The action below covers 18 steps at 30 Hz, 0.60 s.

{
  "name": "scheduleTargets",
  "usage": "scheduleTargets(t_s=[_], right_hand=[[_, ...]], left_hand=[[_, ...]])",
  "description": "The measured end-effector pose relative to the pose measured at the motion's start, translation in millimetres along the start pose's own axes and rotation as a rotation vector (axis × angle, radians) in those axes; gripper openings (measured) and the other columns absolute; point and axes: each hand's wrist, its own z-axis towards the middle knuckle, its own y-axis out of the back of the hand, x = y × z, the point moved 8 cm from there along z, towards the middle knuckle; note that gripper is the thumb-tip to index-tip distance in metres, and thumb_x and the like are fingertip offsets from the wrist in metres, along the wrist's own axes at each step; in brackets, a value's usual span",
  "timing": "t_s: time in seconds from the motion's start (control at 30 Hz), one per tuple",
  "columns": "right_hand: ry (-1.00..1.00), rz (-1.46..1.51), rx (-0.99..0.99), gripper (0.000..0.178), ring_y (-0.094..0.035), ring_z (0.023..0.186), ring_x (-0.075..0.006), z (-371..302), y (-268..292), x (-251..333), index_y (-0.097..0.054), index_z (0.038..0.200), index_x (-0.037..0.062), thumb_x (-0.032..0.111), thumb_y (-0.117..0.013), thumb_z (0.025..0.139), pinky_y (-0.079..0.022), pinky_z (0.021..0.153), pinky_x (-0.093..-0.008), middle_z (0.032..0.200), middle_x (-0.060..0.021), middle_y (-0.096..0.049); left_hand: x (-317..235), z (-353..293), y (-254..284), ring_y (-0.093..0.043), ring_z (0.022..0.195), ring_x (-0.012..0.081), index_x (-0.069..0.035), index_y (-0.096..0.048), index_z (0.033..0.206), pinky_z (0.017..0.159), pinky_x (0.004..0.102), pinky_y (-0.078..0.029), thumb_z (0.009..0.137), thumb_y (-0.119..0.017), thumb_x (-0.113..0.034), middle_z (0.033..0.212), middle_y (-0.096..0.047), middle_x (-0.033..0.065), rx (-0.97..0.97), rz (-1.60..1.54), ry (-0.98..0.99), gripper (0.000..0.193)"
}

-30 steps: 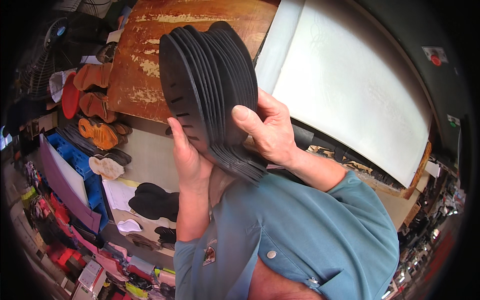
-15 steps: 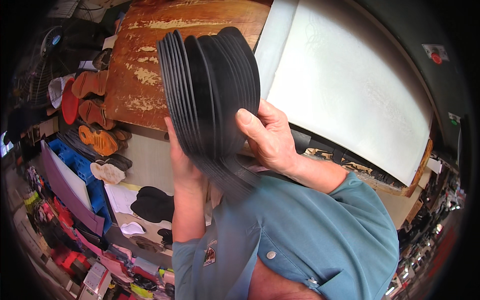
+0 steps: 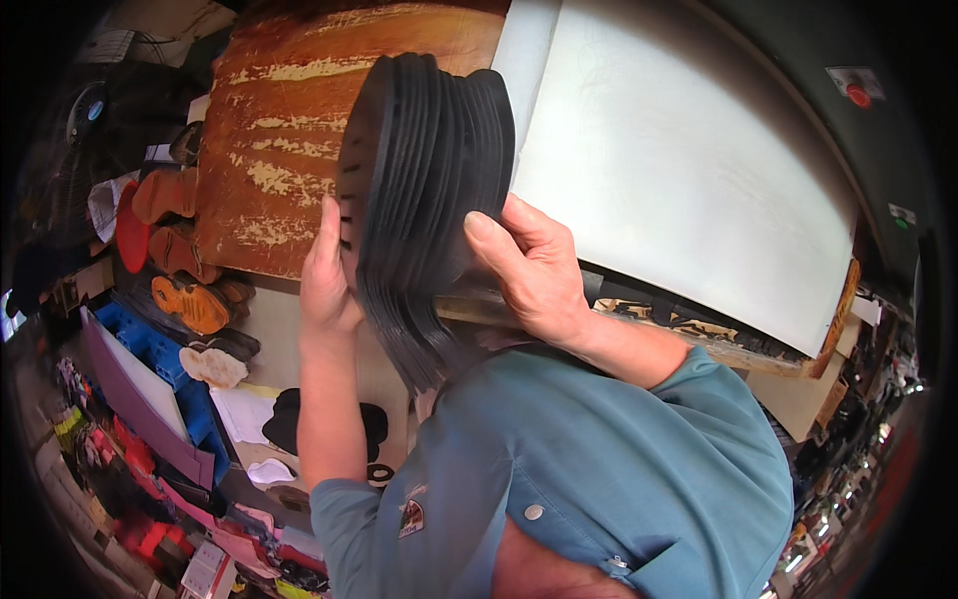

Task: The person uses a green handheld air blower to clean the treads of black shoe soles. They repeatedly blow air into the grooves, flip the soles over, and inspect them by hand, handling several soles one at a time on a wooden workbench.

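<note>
A thick stack of thin black shoe-sole-shaped sheets (image 3: 429,190) is held upright between my two hands, its layers pressed side by side. My left hand (image 3: 329,275) lies against the stack's left face, where a few short dark slits show; some of its fingers are hidden. On the opposite face, my right hand (image 3: 534,265) grips with the thumb in front and the other fingers curled behind. The sheets' lower ends bend toward my shirt. Behind the stack lies a worn brown board (image 3: 269,150) with its surface flaking.
A large white panel (image 3: 689,180) sits to the right, with red and green buttons beyond it. Along the left stand brown sole shapes (image 3: 165,195), a blue crate (image 3: 150,344) and a fan (image 3: 85,120). Black cut pieces (image 3: 324,424) lie below my left forearm.
The sheets were fanned with gaps in the middle and now sit closer together. My left hand has shifted left, and the stack's left face has turned into view. My right hand stays nearly in place.
</note>
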Motion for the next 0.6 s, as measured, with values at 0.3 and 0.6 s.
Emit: scheduleTargets(t_s=[0.3,0.6], right_hand=[[-0.101,-0.321,-0.193,0.035,-0.070,0.083,-0.0127,20.7,59.2,-6.0,-0.064,0.135,-0.0090,0.015,-0.063,0.110,-0.059,0.075,-0.0265,0.105,-0.0082,-0.072],[0.525,-1.319,-0.045,0.019,-0.061,0.061,-0.0073,45.9,38.1,110.7,-0.074,0.090,-0.0016,0.014,-0.077,0.101,-0.049,0.055,-0.0267,0.066,-0.0051,-0.066]], left_hand=[[-3.2,58.5,6.6,-0.072,0.109,0.0190,0.009,-0.058,0.142,0.094,0.0316,-0.060,0.113,-0.060,-0.035,0.131,-0.072,0.0144,-0.173,0.694,0.026,0.052],[8.0,12.7,-58.1,-0.013,0.165,0.0464,-0.003,-0.023,0.171,0.132,0.0565,-0.018,0.101,-0.073,-0.040,0.176,-0.016,0.0298,-0.035,1.738,-0.310,0.094]])
